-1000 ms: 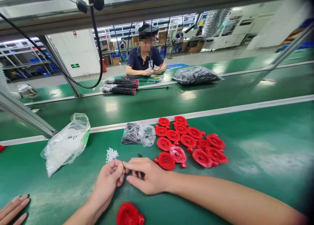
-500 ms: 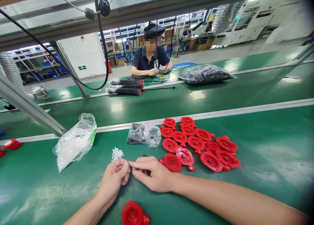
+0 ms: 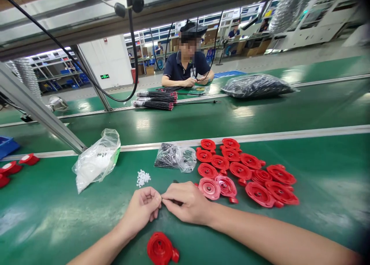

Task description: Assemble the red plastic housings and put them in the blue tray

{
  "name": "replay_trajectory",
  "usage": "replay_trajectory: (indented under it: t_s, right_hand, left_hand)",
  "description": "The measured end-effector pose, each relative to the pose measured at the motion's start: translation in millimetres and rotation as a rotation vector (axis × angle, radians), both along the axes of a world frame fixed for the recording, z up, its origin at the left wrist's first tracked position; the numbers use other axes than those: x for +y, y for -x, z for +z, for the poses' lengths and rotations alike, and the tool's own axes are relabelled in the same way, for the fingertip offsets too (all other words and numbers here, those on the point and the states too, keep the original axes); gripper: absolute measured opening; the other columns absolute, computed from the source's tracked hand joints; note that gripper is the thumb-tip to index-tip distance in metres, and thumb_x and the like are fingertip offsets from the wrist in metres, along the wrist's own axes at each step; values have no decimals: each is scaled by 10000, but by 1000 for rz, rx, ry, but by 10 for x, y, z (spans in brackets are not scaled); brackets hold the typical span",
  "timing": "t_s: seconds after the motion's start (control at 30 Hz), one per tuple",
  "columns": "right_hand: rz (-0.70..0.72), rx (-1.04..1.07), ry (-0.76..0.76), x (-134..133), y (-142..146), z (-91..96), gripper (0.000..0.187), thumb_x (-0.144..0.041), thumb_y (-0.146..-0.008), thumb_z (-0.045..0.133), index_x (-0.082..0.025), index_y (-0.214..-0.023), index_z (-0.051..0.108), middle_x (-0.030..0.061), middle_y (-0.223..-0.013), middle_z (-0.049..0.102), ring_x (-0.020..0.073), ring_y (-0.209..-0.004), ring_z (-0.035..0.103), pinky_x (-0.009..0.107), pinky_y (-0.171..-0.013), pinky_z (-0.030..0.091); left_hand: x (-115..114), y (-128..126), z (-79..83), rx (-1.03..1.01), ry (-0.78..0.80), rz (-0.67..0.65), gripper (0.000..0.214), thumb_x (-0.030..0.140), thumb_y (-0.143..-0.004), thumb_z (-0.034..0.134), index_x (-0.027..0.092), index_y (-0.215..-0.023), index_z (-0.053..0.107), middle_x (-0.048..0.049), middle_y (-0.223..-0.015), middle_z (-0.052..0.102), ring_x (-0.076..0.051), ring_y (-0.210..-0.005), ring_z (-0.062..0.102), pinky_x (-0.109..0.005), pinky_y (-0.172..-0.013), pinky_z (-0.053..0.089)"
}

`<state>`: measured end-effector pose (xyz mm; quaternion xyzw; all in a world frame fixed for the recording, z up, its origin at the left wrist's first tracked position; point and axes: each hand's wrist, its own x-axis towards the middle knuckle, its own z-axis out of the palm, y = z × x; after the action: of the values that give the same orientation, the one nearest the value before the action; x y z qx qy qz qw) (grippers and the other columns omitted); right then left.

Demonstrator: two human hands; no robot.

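Note:
My left hand (image 3: 146, 206) is closed in a pinch, thumb against the curled fingers, at the middle of the green bench. Right against its fingertips, my right hand (image 3: 186, 203) also pinches with thumb and index finger. Whatever lies between the two pinches is too small to make out. Just beyond my left hand is a little pile of small white plastic pieces (image 3: 143, 178). A single red round housing (image 3: 159, 248) with a side spout lies below my hands. Several more red housings (image 3: 239, 170) are grouped to the right, and a dark bit shows behind my right hand.
A clear bag of white pieces (image 3: 96, 161) lies at left, and a bag of black parts (image 3: 167, 156) behind my hands. Across the bench a person (image 3: 187, 64) sits by black cable bundles (image 3: 157, 100). A metal post (image 3: 43, 107) slants at left.
The view has shifted left, so the bench things sit further right. My right thumb and index finger have closed together at my left fingertips.

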<state>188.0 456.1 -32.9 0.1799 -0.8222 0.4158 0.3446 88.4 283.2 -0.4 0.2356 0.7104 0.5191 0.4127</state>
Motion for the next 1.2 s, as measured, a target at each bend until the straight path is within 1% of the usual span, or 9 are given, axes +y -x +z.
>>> replay_trajectory:
  t_s: [0.1, 0.23, 0.33, 0.43, 0.6, 0.67, 0.83, 1.07, 1.2]
  right_hand:
    - [-19, -37, 98, -14, -9, 7, 153, -133, -908, 617, -173, -890, 764, 26, -694, 675, 120, -555, 571, 238, -526, 433]
    - [-58, -91, 278, -12, -9, 20, 100, -150, -876, 668, -159, -854, 765, 22, -664, 643, 104, -516, 527, 221, -488, 408]
    - [-44, -78, 311, -10, -36, 33, 84, -134, -861, 681, -158, -837, 757, 17, -648, 631, 101, -509, 525, 211, -481, 411]
    - [-12, 3, 274, -39, -82, 51, 94, -96, -838, 683, -161, -870, 743, 10, -654, 633, 99, -509, 529, 212, -493, 421]
    - [91, 62, 90, -108, -116, 76, 132, -74, -836, 641, -171, -888, 715, -3, -666, 638, 95, -499, 510, 229, -493, 392]
    - [73, 22, 79, -110, -106, 67, 133, -82, -845, 620, -175, -863, 713, -6, -663, 636, 94, -501, 504, 226, -493, 389]
    - [-66, -141, 172, -54, -63, 7, 113, -137, -837, 638, -183, -799, 733, -6, -656, 623, 94, -516, 520, 213, -504, 410]
    - [-45, -171, 136, 9, -78, -10, 142, -202, -941, 613, -227, -880, 739, 10, -689, 659, 125, -541, 570, 234, -510, 459]
    - [-83, -93, 24, 45, -103, -109, 119, -328, -926, 682, -397, -990, 754, 30, -754, 709, 224, -638, 696, 298, -511, 561]
  left_hand:
    - [-125, 51, 130, 92, 67, -151, 519, 674, -845, 660, 158, -852, 603, 5, -671, 572, -114, -570, 469, -232, -529, 378]
    - [-331, 37, 357, 353, 143, -559, 791, 424, -470, 1000, 277, -1168, 657, -6, -1101, 641, -198, -924, 566, -278, -797, 476]
    - [-360, -67, 416, 522, 164, -675, 429, 354, -699, 898, 291, -1076, 702, -7, -1073, 654, -230, -1031, 583, -303, -888, 458]
    - [-273, -133, 349, 577, 166, -524, 64, 291, -928, 657, 237, -931, 691, -19, -962, 662, -198, -934, 607, -301, -848, 464]
    - [-106, -70, 107, 198, 4, -85, 395, 554, -983, 539, 170, -1036, 613, -34, -811, 637, -170, -676, 595, -288, -604, 517]
    - [-84, -56, 55, -8, -87, -60, 497, 611, -952, 579, 143, -1116, 612, -56, -857, 667, -167, -691, 618, -305, -646, 562]
    - [-117, -51, 105, -210, -175, -50, 663, 510, -860, 781, 152, -1377, 570, -145, -1246, 682, -255, -1099, 659, -368, -935, 573]
    - [-58, -9, -7, -166, -288, -70, 658, 462, -823, 835, 159, -1362, 612, -167, -1350, 668, -291, -1201, 650, -410, -1063, 501]
    - [-39, -127, -178, -15, -222, -59, 971, 725, -654, 835, 120, -1383, 620, -214, -1240, 715, -389, -1126, 694, -526, -1009, 543]
